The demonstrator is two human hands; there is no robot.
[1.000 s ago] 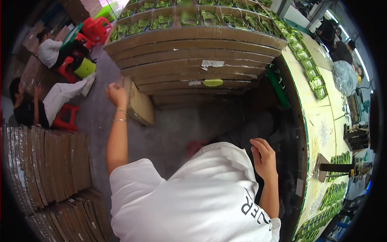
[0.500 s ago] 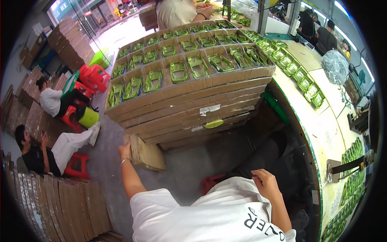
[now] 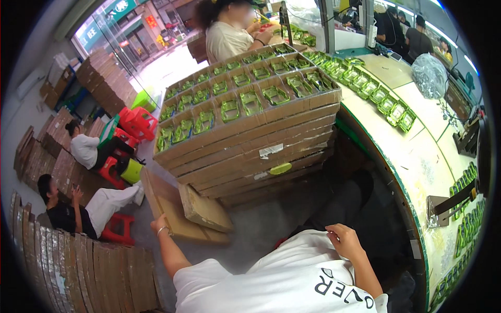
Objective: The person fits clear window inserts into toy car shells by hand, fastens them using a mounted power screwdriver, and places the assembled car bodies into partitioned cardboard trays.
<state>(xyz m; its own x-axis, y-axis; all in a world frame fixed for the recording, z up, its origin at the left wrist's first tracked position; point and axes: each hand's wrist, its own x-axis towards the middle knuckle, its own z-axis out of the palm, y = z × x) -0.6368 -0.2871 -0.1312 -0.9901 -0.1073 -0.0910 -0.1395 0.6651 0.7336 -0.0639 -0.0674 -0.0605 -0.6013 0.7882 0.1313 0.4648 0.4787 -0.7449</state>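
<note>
My left hand (image 3: 158, 224), reached out with a band on the wrist, is closed on the edge of a flat cardboard box (image 3: 175, 219). That box stands tilted on the floor, partly behind a smaller cardboard box (image 3: 204, 207). Both are beside a tall stack of cardboard trays (image 3: 245, 161). The top tray is divided into cells, each holding green frame-shaped parts (image 3: 229, 110). My right hand (image 3: 345, 240) is raised near my body, its fingers loosely bent and the thumb apart. I see nothing in it.
On the right, a curved worktable (image 3: 402, 161) bears rows of green parts and a clear plastic bag (image 3: 429, 76). Flattened cardboard (image 3: 94, 271) stands at lower left. Two people sit at left by red stools (image 3: 119, 228). Another person (image 3: 227, 39) works behind the trays.
My left hand has drawn the flat cardboard box into view beside the smaller box. The view has shifted, showing more of the person behind the trays. My right hand stays raised.
</note>
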